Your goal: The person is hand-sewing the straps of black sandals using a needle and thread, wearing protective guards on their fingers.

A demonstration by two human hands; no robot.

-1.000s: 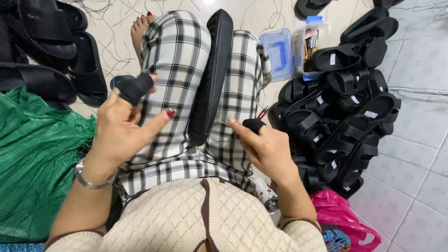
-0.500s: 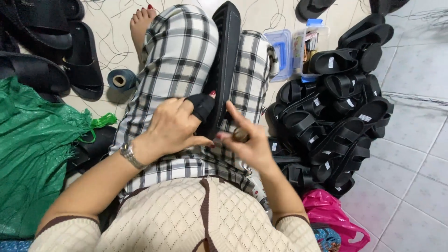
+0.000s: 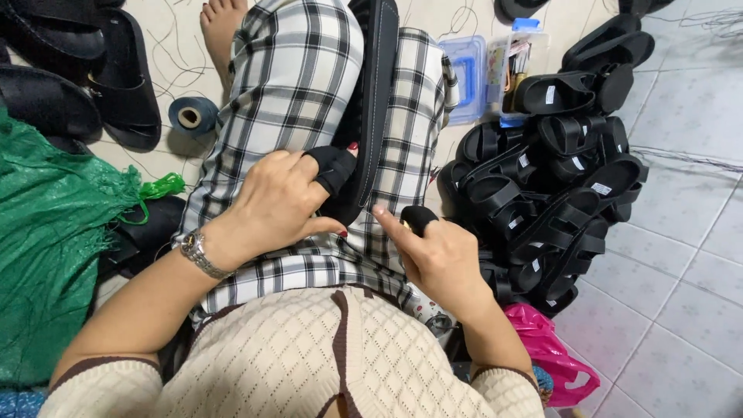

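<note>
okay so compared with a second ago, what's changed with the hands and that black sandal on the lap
The left hand, raised a second ago with a small black strap piece, has come down and presses it onto the black sandal sole on the lap. The right hand has shifted little, keeping its black fingertip cover. The sandal pile is unchanged.

Bright, even indoor light; sharp focus.

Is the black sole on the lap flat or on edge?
On edge: the sole stands between the legs, heel end held by the left hand.
</note>
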